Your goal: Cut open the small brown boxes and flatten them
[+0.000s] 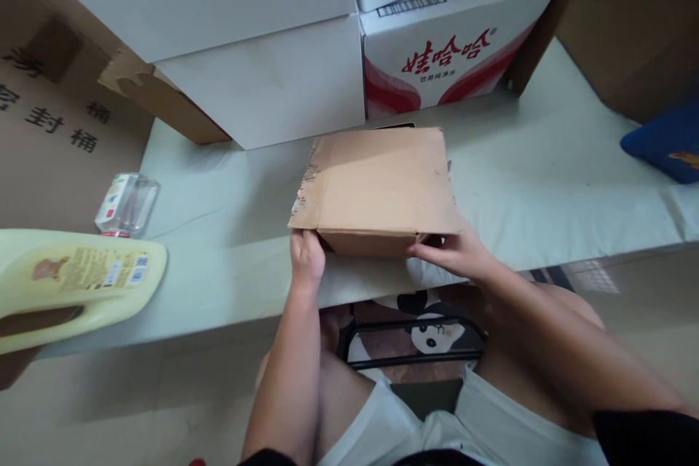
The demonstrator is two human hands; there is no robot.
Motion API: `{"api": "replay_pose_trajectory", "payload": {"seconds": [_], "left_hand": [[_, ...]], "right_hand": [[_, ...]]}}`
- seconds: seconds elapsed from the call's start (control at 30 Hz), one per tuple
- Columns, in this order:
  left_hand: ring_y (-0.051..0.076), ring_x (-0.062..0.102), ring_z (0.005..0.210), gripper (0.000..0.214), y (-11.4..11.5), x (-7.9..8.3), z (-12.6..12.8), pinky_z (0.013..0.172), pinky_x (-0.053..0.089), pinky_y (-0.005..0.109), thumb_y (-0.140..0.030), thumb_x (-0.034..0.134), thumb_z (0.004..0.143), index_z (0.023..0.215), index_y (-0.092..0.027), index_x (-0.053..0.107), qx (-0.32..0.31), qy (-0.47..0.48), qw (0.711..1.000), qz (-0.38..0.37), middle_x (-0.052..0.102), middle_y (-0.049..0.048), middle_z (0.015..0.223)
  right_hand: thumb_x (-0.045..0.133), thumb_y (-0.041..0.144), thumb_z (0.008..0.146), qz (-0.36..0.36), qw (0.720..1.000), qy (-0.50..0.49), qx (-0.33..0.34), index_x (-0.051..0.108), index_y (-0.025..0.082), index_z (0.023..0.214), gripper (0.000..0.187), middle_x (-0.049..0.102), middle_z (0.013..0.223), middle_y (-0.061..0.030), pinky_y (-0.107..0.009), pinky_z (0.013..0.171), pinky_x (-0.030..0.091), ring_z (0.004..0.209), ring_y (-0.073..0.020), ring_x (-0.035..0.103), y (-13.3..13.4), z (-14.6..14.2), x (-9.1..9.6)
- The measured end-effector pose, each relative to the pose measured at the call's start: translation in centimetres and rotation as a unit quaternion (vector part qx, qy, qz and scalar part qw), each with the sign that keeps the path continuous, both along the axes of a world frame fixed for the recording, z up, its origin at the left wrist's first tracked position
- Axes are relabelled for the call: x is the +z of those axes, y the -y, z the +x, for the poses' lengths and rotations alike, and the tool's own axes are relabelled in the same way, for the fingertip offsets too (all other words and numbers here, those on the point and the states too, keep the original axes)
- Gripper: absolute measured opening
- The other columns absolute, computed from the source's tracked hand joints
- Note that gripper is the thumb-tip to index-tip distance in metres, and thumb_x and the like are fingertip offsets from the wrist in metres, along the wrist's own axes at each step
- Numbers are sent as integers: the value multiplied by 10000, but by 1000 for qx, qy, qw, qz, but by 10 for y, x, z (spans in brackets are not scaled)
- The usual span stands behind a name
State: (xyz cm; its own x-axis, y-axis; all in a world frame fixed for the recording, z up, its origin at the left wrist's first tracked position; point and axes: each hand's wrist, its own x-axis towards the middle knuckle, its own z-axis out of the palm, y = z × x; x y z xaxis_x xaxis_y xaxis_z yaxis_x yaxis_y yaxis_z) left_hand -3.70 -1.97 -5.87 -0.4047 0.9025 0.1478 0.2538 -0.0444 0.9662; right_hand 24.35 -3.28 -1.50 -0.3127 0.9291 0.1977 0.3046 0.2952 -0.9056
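Note:
A small brown cardboard box with a torn left flap sits on the pale table, close to its near edge. My left hand grips the box's near left corner, fingers curled against it. My right hand holds the near right corner, fingers pressed on the side under the flap. The flaps lie folded flat over the top.
Large white cartons and a red-and-white printed carton stand behind the box. A clear plastic bottle lies at left. A yellow jug juts in from the left edge. A blue object lies at far right.

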Motion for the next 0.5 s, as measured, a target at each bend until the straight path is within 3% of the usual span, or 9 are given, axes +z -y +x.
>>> {"api": "replay_pose_trajectory", "payload": {"seconds": [0.07,0.17,0.27,0.37,0.43,0.5], "left_hand": [[221,691,939,398,0,13,0,816,570,329,-550,541,895,1077,-219,666,-8,41,999,-6,718,85,996],[160,636,646,364,4,31,0,507,470,247,-472,614,817,1077,-223,662,-30,143,989,-25,697,35,829],[138,502,415,309,8,40,-2,359,353,251,-398,666,703,959,-225,677,-112,220,964,-99,604,-12,603],[142,512,435,239,4,38,-7,391,409,267,-405,690,704,847,-214,672,-157,194,959,-133,606,-3,605],[185,647,642,266,-3,31,-11,573,542,301,-424,723,722,868,-204,686,-134,96,982,-90,686,39,744],[244,704,905,349,-8,23,-16,791,587,363,-453,769,708,935,-198,697,-105,-25,993,-40,738,85,924]], "right_hand": [[796,474,755,-44,994,-29,-93,684,170,853,338,693,718,-42,-283,558,552,646,-176,655,-3,4,1],[751,547,751,-77,972,-116,-191,683,198,995,431,731,860,-57,-323,621,580,784,-219,698,-7,11,-2],[681,586,796,-108,945,-191,-244,669,220,867,373,714,795,-37,-331,645,573,750,-211,692,-9,13,-7],[706,540,774,-131,927,-223,-272,639,235,777,312,690,727,-22,-343,652,568,736,-221,693,-12,12,-9],[725,541,735,-137,924,-242,-261,634,240,755,315,688,714,-23,-361,652,571,735,-239,697,-13,11,-6],[754,564,684,-142,927,-253,-238,639,236,730,351,682,691,-23,-366,631,567,681,-237,680,-13,12,-1]]}}
